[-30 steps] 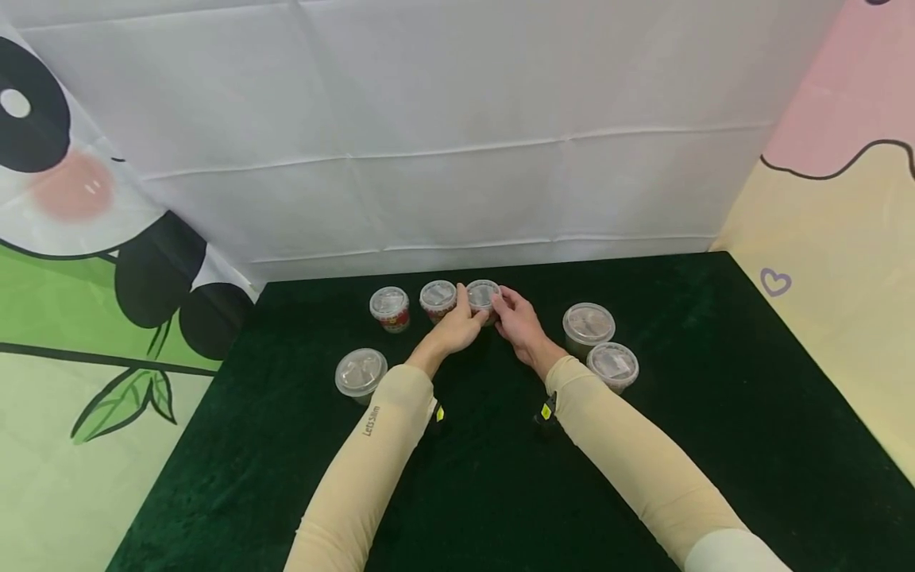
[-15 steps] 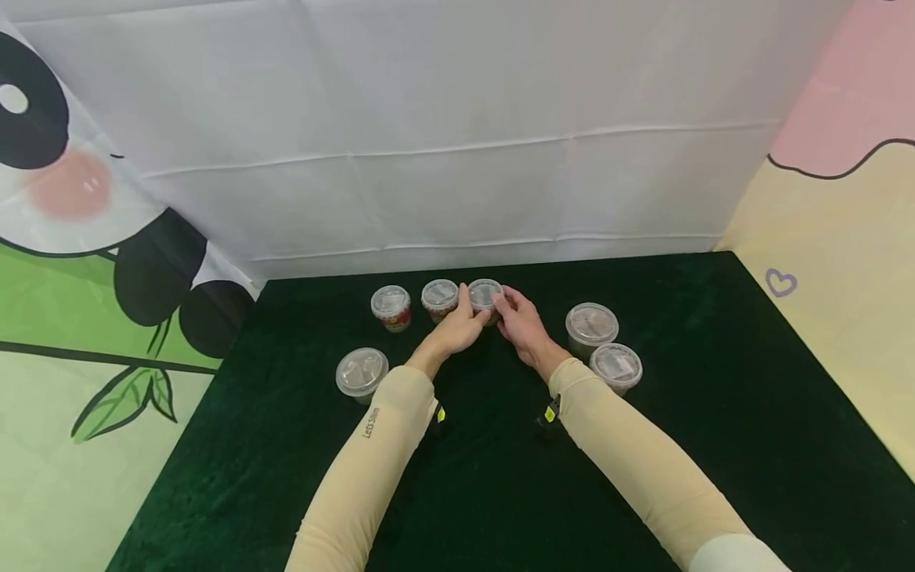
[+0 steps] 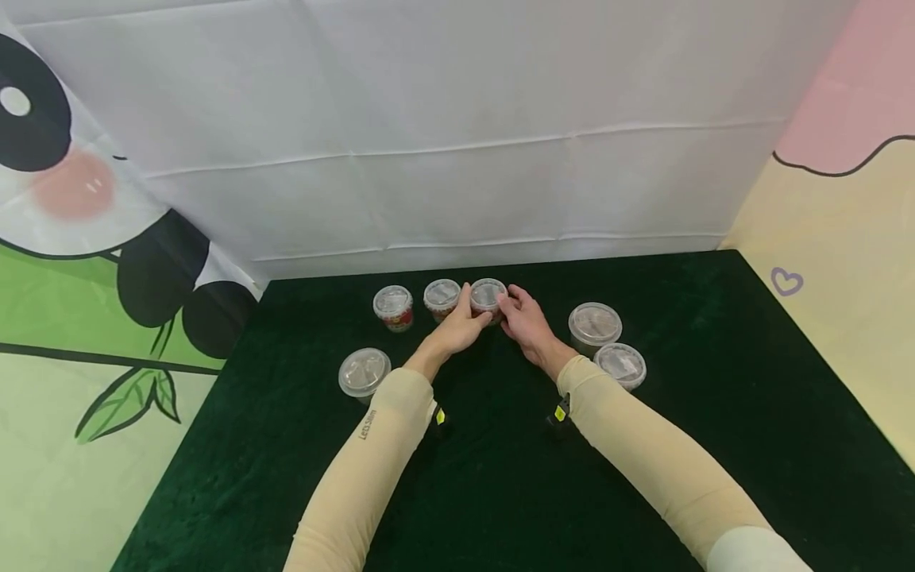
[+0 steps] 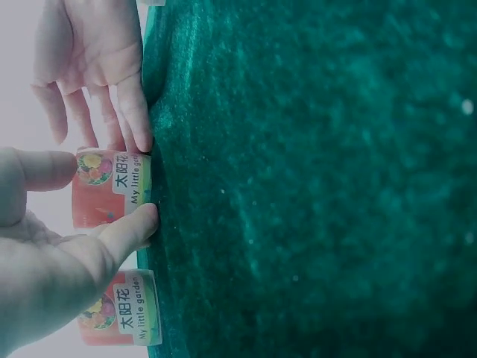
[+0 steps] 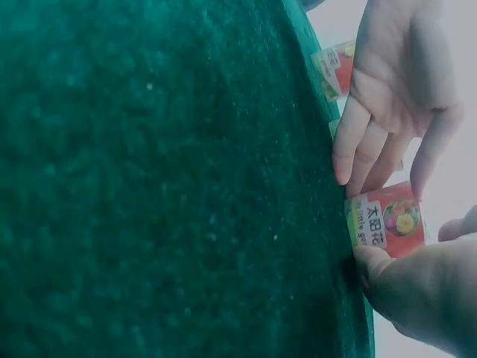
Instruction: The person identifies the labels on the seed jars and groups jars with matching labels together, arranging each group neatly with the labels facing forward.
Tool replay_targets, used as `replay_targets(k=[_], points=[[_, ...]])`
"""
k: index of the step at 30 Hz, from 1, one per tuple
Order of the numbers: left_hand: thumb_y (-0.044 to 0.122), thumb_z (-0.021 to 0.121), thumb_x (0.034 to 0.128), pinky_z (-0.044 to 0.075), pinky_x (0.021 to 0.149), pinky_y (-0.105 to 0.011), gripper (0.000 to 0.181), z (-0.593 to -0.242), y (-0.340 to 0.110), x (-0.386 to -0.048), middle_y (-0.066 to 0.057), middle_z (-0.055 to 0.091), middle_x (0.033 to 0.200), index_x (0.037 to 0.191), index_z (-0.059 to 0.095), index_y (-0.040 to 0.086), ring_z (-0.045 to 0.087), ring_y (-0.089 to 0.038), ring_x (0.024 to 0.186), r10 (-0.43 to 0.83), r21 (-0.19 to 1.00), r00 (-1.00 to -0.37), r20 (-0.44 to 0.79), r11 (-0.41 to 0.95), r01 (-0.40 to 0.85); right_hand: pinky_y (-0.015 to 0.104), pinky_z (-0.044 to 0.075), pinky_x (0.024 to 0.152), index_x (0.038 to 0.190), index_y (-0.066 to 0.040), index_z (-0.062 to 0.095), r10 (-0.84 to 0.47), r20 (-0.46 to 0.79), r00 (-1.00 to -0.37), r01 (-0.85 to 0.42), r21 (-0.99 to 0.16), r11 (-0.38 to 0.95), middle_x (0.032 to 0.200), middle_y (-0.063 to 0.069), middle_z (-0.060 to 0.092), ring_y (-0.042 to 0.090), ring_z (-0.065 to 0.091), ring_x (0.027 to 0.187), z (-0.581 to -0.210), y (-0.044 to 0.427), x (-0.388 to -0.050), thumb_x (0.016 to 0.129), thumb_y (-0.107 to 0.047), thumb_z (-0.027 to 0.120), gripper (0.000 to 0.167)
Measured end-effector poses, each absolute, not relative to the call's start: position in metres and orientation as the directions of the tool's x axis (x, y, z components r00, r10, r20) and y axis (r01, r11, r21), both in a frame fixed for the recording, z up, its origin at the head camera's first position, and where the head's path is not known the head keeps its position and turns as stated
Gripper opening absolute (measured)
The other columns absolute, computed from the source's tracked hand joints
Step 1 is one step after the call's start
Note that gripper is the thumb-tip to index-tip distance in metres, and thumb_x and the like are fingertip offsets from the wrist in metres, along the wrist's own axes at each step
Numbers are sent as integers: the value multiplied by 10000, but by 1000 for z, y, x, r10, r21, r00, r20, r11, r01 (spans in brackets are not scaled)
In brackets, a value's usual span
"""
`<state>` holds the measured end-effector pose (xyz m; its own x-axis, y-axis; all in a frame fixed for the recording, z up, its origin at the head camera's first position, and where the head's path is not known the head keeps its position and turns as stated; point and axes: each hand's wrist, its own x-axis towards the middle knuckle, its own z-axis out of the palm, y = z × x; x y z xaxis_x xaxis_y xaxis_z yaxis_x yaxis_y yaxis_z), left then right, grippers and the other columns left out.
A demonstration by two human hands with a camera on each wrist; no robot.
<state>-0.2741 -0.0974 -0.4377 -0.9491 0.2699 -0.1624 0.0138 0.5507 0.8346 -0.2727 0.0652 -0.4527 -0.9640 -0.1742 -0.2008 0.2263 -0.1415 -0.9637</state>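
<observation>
Past my cream sleeves [image 3: 364,469], near the back of the dark-green plush tabletop [image 3: 486,492], my left hand [image 3: 457,327] and right hand [image 3: 529,324] — thumbs and fingers partly curled — grip one small, round, clear-lidded plastic cup [image 3: 488,295] with a red label. Two similar cups [image 3: 442,295] stand to its left; white cloth [image 3: 465,175] hangs beyond.

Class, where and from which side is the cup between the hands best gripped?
Probably grip the cup round its label, below the lid, from the person's right: it stands upright, round-walled, and another cup sits close on the left.
</observation>
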Motion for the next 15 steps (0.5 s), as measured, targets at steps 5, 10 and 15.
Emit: replay_targets(k=[5, 10, 15], points=[[290, 508, 1070, 108, 1238, -441, 860, -434, -97, -265, -153, -39, 1690, 1608, -126, 69, 96, -278, 1535, 283, 831, -946, -157, 555, 28, 435, 317, 1177, 1638, -151, 129, -179, -153, -972, 175, -978, -117, 1664, 132, 204, 242, 282, 1492, -436, 75, -262, 1104, -262, 438, 627], [318, 521, 1065, 100, 1239, -446, 907, -422, -95, -251, -119, -94, 1689, 1600, -182, 115, 72, -271, 1539, 317, 823, -934, -166, 567, 46, 434, 336, 1168, 1633, -166, 169, -273, -34, -961, 45, -998, -34, 1648, 113, 249, 253, 314, 1477, -406, 104, -239, 1095, -238, 469, 620], [420, 544, 1043, 95, 1238, -462, 947, -406, -89, -232, -102, -96, 1690, 1610, -162, 141, 46, -275, 1544, 351, 788, -915, -197, 612, 65, 532, 315, 1164, 1622, -151, 201, -382, 100, -919, -176, -970, 169, 1629, 144, 282, 333, 333, 1464, -391, 149, -210, 1095, -249, 477, 604]])
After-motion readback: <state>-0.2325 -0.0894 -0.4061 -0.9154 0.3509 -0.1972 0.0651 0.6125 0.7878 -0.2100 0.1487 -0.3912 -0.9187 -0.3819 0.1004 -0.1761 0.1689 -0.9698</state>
